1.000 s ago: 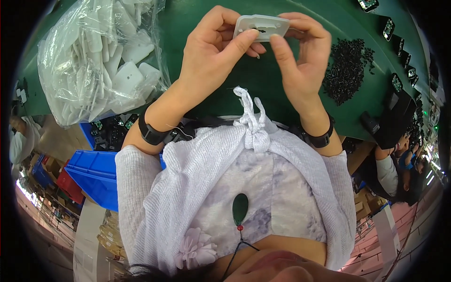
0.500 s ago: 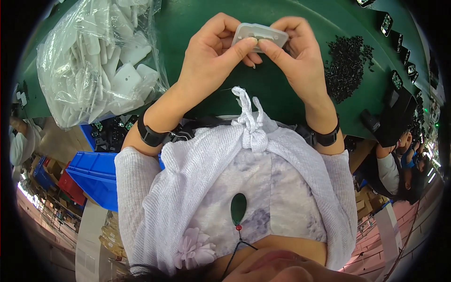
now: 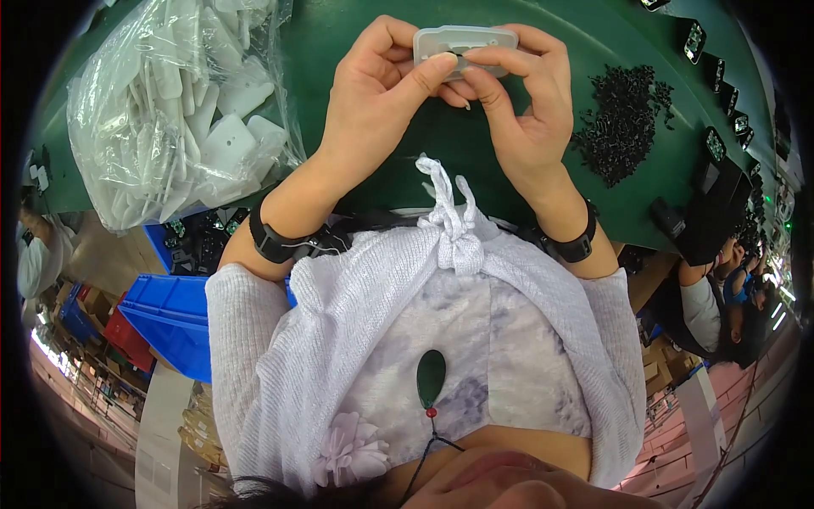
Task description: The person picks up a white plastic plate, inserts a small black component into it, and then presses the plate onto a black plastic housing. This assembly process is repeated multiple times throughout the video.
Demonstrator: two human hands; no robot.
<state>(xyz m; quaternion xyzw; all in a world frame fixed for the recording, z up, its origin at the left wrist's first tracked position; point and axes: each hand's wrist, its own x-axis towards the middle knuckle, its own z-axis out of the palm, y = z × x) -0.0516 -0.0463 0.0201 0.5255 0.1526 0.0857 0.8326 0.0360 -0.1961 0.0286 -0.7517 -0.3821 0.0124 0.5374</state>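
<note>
Above the far part of the green table, a pale grey-white plastic cover [image 3: 475, 37] with rounded corners is held tilted. My left hand [image 3: 381, 81] grips its left side, thumb pressed on the inner face. My right hand [image 3: 530, 93] has its fingers closed at the cover's right and lower edge, its index fingertip beside the left thumb. Something small and dark shows between the left thumb and right index fingertip; its kind is too small to tell. A pile of small black parts [image 3: 623, 123] lies on the table right of my right hand.
At the left, a clear plastic bag [image 3: 178, 119] full of white plastic covers lies on the green table [image 3: 339, 182]. Black devices with circuit boards [image 3: 695, 42] line the right edge. A blue bin [image 3: 170, 322] is below left. Other people are at both sides.
The cover has moved slightly up and left. My right hand has shifted its grip: its index finger now reaches over the cover's inner face, and the thumb has moved lower.
</note>
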